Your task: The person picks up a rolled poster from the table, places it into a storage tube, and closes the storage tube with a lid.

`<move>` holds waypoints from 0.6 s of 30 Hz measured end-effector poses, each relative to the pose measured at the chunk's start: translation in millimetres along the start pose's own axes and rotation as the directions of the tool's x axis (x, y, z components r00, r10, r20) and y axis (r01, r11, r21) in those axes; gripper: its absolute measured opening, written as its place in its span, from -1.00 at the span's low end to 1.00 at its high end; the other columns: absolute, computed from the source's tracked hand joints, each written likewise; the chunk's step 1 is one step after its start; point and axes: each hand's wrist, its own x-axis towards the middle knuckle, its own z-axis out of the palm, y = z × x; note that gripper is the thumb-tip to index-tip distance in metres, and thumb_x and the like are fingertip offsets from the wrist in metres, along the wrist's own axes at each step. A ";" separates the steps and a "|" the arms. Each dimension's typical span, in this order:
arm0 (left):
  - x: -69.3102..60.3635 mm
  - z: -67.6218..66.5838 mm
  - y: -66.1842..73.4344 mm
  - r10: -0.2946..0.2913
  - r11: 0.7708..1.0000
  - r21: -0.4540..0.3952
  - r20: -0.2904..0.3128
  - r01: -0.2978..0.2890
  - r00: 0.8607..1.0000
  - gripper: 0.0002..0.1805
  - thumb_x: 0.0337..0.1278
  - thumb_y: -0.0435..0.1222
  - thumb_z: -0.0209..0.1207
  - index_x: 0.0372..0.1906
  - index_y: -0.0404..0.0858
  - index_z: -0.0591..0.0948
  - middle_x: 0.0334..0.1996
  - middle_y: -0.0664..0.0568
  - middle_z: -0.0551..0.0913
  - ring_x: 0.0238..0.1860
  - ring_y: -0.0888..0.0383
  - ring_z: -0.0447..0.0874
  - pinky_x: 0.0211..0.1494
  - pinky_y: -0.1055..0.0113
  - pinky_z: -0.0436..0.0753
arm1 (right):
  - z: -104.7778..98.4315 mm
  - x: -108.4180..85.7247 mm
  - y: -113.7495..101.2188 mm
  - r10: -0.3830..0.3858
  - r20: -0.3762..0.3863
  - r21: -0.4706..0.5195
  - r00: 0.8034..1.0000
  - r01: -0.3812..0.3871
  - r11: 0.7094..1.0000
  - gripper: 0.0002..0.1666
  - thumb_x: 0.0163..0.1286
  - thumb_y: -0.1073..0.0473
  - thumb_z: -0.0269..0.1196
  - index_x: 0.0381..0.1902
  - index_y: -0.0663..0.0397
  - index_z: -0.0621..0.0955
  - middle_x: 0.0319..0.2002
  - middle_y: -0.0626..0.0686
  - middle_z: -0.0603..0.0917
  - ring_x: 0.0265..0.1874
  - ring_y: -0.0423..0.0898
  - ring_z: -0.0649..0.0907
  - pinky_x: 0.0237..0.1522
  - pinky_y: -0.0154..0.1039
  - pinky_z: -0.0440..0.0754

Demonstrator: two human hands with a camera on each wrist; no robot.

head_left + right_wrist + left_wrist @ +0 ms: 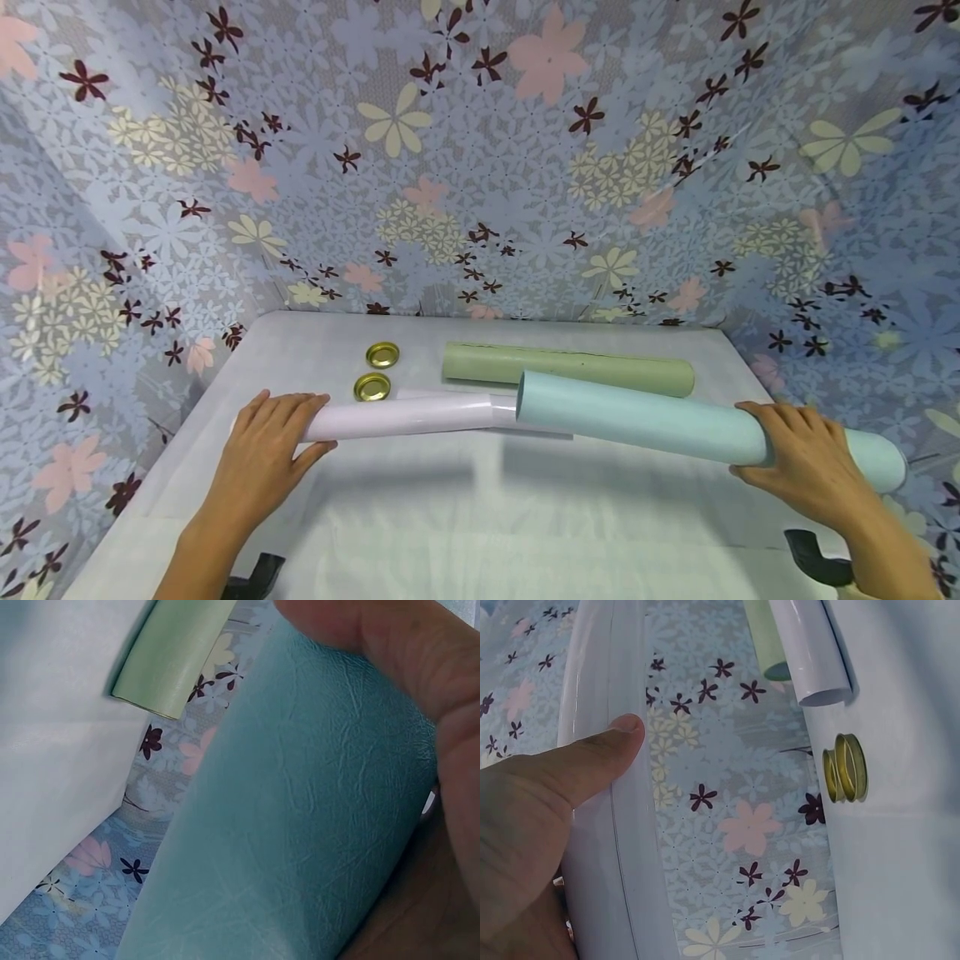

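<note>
In the head view my left hand (262,454) grips a pale lilac-white roll (405,418) near its left end; in the left wrist view the thumb lies along the roll (611,847). My right hand (810,458) holds a light blue tube (637,421) toward its right end, its open left end facing the white roll. The tube (262,825) fills the middle of the right wrist view, with the hand (420,697) round it. Both are tilted slightly; whether their near ends touch, I cannot tell.
Behind the held rolls, a green roll (562,367) lies on the white table (420,533). Another white roll (814,656) lies beside the green one. Two gold lids (382,355) rest at the back left. Flowered cloth (480,167) surrounds the table's back and sides.
</note>
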 end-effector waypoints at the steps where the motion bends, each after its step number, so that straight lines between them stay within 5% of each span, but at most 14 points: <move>1: 0.1 0.0 -0.6 0.000 1.000 0.001 0.002 0.000 1.000 -0.35 -0.33 -0.12 0.45 0.03 -0.21 0.56 -0.10 -0.09 0.65 -0.04 -0.11 0.57 0.27 -0.11 0.33 | 0.1 -0.5 0.2 -0.002 -0.001 -0.001 1.000 0.002 1.000 0.06 -0.32 -0.05 0.57 0.20 0.01 0.37 -0.01 0.33 0.50 -0.11 0.36 0.39 -0.16 0.27 0.20; 18: 4.0 -0.2 -1.8 -0.024 1.000 0.003 0.023 0.024 0.999 -0.32 -0.38 -0.17 0.50 0.04 -0.21 0.56 -0.08 -0.10 0.65 -0.03 -0.13 0.57 0.27 -0.14 0.32 | 1.3 -2.7 -0.5 -0.015 0.002 -0.006 1.000 0.015 1.000 0.07 -0.33 -0.05 0.56 0.21 0.01 0.37 0.00 0.35 0.49 -0.11 0.37 0.39 -0.17 0.27 0.21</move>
